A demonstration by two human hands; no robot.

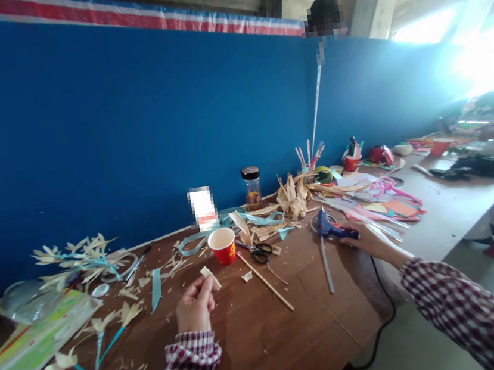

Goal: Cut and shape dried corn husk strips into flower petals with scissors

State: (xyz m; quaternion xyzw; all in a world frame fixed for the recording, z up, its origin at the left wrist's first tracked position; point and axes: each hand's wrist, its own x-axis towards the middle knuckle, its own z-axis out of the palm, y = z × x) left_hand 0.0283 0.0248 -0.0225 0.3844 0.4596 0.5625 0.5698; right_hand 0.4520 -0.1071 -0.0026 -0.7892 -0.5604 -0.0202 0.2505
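Observation:
Pinched between the fingertips of my left hand (195, 304) is a small pale strip of corn husk (210, 277), held just above the brown table. My right hand (368, 241) is closed around the handle of a blue glue gun (326, 227), at the table's right side. A black cord (390, 305) runs down from below that hand. Between my hands stand a red paper cup (223, 247), black-handled scissors (262, 253) and a thin wooden stick (265, 282). Husk flowers (97, 326) with blue-wrapped stems lie to the left of my left hand.
A lidded jar (252, 189) and a bundle of dried husks (293, 196) stand along the blue partition (131, 121). Coloured paper (389, 206) covers part of the table at right. A green-yellow plastic packet (40, 336) lies far left. Husk scraps are scattered about.

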